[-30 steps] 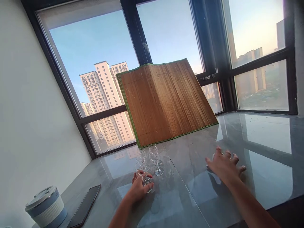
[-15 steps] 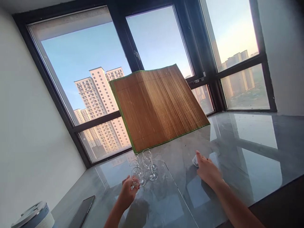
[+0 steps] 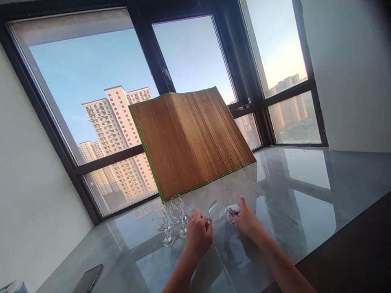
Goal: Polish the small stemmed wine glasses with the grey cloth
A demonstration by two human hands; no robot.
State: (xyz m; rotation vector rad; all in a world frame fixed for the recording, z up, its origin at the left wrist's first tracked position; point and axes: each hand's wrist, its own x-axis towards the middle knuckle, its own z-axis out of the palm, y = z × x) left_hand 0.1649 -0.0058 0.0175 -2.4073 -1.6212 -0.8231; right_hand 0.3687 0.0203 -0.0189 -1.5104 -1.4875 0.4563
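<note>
While the left hand [image 3: 199,232] grasps one tilted glass [image 3: 217,211] and the right hand [image 3: 246,220] grips a cloth [image 3: 233,208] at its three o'clock, the other glasses [image 3: 159,221], upright at ten o'clock, seem left over.

Daylight through windows [image 3: 191,57]; glare on countertop [image 3: 360,175]; top-right corner dark.

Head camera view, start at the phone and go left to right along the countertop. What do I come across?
Dark phone, standing stemmed glasses, left hand, tilted glass, white item, right hand.
</note>
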